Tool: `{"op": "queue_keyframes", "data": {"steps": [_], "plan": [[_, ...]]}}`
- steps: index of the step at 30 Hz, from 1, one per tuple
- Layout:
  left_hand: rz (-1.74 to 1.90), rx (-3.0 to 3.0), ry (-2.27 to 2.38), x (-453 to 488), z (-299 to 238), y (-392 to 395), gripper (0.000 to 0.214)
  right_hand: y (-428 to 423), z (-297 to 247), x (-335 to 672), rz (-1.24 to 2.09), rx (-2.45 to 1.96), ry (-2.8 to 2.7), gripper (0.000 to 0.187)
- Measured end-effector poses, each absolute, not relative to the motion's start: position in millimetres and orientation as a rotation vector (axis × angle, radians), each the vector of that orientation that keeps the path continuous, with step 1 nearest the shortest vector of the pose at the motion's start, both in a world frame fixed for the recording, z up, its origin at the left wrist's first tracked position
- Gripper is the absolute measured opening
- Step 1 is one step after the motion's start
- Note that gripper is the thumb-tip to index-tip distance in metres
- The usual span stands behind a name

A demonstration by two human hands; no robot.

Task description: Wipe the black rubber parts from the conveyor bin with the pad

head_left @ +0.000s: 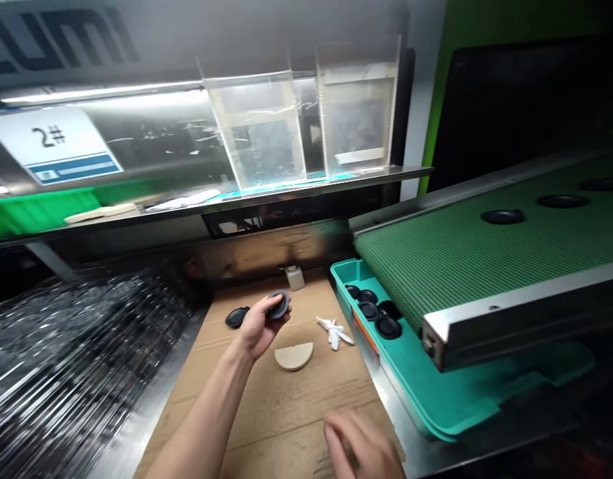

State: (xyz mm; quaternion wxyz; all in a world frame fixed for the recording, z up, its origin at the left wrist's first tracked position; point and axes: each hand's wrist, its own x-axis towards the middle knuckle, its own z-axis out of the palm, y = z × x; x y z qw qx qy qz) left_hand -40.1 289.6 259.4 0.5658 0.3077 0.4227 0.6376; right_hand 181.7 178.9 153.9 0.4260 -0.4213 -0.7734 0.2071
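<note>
My left hand is closed on a round black disc-shaped part, the thumb lying over it, above a brown cardboard sheet. Just left of that hand another black round part rests on the cardboard. A beige half-round pad lies below and to the right of it. Low in the view is my right hand, blurred, with its fingers curled in; whatever they hold, if anything, is hidden.
White scraps and a small white jar sit on the cardboard. At right, a teal bin holds several black parts under the end of a green conveyor belt, which carries more. Clear shiny pieces are piled at left.
</note>
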Motion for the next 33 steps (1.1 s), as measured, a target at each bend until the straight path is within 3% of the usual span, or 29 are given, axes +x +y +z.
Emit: {"op": "queue_keyframes", "data": {"steps": [3, 8, 15, 19, 26, 33], "plan": [[1.537, 0.548, 1.021, -89.4, 209.7, 250.9, 0.017, 227.8, 174.5, 134.3, 0.342, -0.928, -2.262, 0.048], [1.599, 0.459, 0.926, -108.0, 171.5, 238.6, 0.023, 286.0, 182.7, 71.2, 0.218, -0.872, -2.503, 0.029], [1.759, 0.252, 0.760, -125.2, 163.7, 259.2, 0.027, 309.9, 166.9, 23.8, 0.386, -0.888, -2.142, 0.026], [1.682, 0.258, 0.705, -118.0, 161.5, 260.9, 0.036, 305.5, 157.9, 20.3, 0.429, -0.864, -1.908, 0.034], [1.497, 0.263, 0.674, -102.3, 159.8, 258.4, 0.033, 269.3, 152.2, 18.3, 0.299, -0.755, -2.303, 0.036], [1.486, 0.272, 0.664, -94.6, 157.7, 257.4, 0.033, 279.0, 158.2, 17.7, 0.228, -0.830, -2.239, 0.036]]}}
